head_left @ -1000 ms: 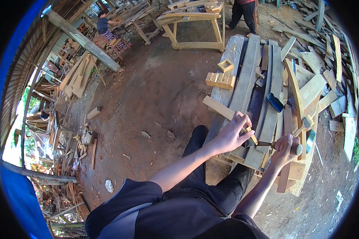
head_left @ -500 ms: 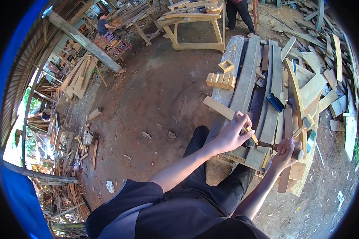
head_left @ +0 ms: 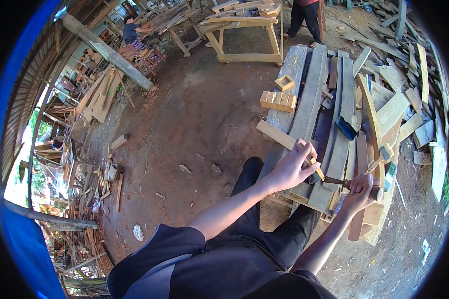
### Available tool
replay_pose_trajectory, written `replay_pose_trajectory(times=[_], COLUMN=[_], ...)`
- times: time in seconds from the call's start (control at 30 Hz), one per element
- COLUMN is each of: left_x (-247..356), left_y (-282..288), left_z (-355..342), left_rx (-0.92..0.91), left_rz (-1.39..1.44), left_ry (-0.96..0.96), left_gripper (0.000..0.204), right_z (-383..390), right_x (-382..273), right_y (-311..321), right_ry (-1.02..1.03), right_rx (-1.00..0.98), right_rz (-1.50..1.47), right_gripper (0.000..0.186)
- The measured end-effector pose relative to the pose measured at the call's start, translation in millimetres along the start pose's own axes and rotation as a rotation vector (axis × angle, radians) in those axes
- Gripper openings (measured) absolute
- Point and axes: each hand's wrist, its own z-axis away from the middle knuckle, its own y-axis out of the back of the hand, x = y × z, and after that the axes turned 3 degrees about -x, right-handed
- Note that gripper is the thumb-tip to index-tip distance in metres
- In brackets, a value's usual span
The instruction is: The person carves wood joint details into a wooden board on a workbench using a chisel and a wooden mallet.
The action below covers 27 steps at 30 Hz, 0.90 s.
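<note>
My left hand (head_left: 299, 164) is closed on a small light wood piece (head_left: 318, 172) that lies at an angle by the end of a pale board (head_left: 277, 133) on the workbench (head_left: 309, 114). A dark object, too hidden to name, sits just under the piece. My right hand (head_left: 359, 194) is wrapped round the wooden handle of a chisel (head_left: 376, 193), whose dark blade points left to the piece in my left hand. A wooden mallet (head_left: 385, 153) rests behind my right hand. A blue tray-like object (head_left: 345, 128), a small square frame (head_left: 285, 82) and grooved blocks (head_left: 277, 102) lie farther back.
A second bench (head_left: 247, 57) piled with boards stands at the back, with a person in dark trousers (head_left: 312, 22) beside it. Another person (head_left: 130, 32) sits working at the back left. A wooden post (head_left: 105, 50) slants at the left. Scrap boards (head_left: 424, 70) are heaped at the right.
My right hand has shifted slightly down with the chisel. The bench and its pieces appear a little farther right in the view. My left hand stays nearly in place.
</note>
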Motion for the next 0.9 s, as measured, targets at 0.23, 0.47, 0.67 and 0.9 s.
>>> replay_pose_trajectory(times=[0.23,0.47,0.67,0.9], left_x=[-1.9,-5.2,-11.1,-7.7], left_y=[0.6,-1.2,-4.1,-4.7], left_z=[-1.3,-3.1,-0.6,-0.2], left_rx=[-0.002,0.009,0.056,0.065], left_rz=[-0.020,-0.022,-0.092,-0.069], left_ry=[0.001,-0.012,-0.110,-0.112], left_gripper=[0.024,0.024,0.031,0.031], right_z=[-2.0,2.8,8.5,14.3], right_x=[2.1,1.8,3.1,3.5], right_y=[5.9,-1.6,-10.2,-15.9], right_ry=[0.012,0.003,0.020,0.043], right_rx=[0.042,-0.009,-0.042,-0.086], right_rz=[-0.004,-0.011,0.026,0.099], right_gripper=[0.035,0.035,0.033,0.031])
